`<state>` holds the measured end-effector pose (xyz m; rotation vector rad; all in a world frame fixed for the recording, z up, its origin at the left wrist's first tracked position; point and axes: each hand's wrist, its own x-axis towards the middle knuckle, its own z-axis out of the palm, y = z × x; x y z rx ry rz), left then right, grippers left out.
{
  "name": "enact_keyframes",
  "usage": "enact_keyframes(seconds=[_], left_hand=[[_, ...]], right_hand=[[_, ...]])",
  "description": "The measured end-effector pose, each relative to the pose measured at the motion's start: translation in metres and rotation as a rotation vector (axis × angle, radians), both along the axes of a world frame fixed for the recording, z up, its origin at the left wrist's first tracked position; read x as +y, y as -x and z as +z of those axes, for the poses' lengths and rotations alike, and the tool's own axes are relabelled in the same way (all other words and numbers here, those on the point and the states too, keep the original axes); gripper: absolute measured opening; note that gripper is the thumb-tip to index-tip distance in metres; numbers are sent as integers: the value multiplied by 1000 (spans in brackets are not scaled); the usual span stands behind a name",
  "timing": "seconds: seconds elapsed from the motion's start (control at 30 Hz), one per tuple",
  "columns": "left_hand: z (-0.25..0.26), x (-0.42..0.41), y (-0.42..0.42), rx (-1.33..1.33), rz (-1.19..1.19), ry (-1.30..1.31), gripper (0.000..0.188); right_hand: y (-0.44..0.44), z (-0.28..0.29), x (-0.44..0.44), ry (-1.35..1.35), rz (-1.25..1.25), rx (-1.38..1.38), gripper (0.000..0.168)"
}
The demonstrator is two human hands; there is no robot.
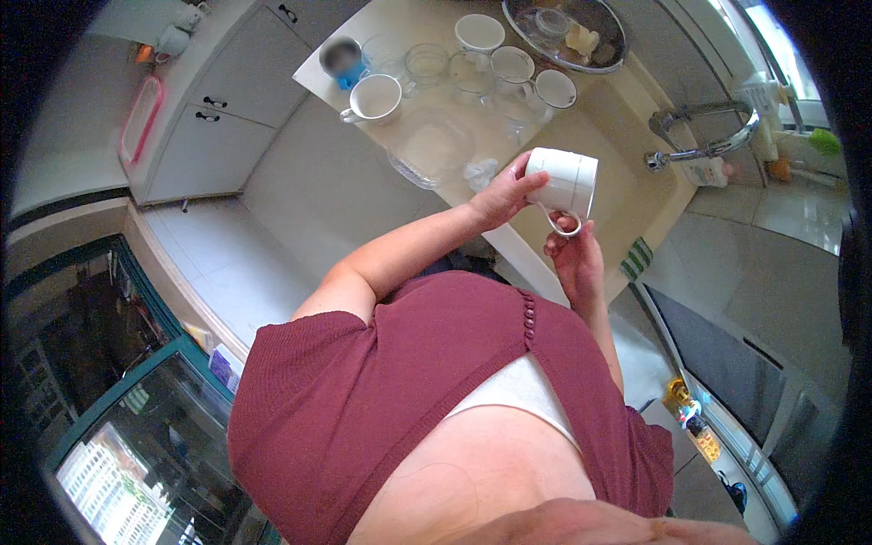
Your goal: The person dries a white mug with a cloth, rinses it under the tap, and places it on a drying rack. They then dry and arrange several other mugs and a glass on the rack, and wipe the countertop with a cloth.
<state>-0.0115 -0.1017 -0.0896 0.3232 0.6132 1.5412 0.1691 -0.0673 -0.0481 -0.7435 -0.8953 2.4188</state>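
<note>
A white ceramic mug (564,178) lies sideways in the air over the near part of the sink (623,136). My left hand (503,196) grips one end of it, thumb along its side. Below it, my right hand (578,262) has its fingers at the mug's looped handle. The inside of this mug is turned out of sight. Just left of my left hand, a crumpled piece of clear plastic (481,174) sits on the counter edge, beside a clear round dish (436,139).
On the counter (310,71) stand a white mug (378,97), several more white cups (479,33) and clear glass mugs (427,63). A metal-rimmed round vessel (567,41) holds a yellowish piece. A chrome faucet (708,146) arches over the sink; a green striped cloth (637,259) hangs at its corner.
</note>
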Motion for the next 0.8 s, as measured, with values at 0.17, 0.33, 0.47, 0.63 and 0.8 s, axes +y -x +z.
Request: enact_keyframes(seconds=[0.17, 0.33, 0.47, 0.63, 0.8], left_hand=[[4, -16, 11, 8, 83, -37, 59], [5, -29, 22, 318, 153, -24, 65], [-2, -39, 33, 489, 109, 9, 65], [12, -64, 44, 761, 301, 144, 56], [18, -99, 64, 1033, 339, 290, 31]], right_hand=[[24, 29, -8, 178, -51, -71, 31], [38, 38, -10, 12, -18, -66, 28], [42, 40, 1, -262, 52, -217, 27], [77, 60, 33, -592, 163, -236, 27], [186, 79, 104, -1115, 206, -291, 36]])
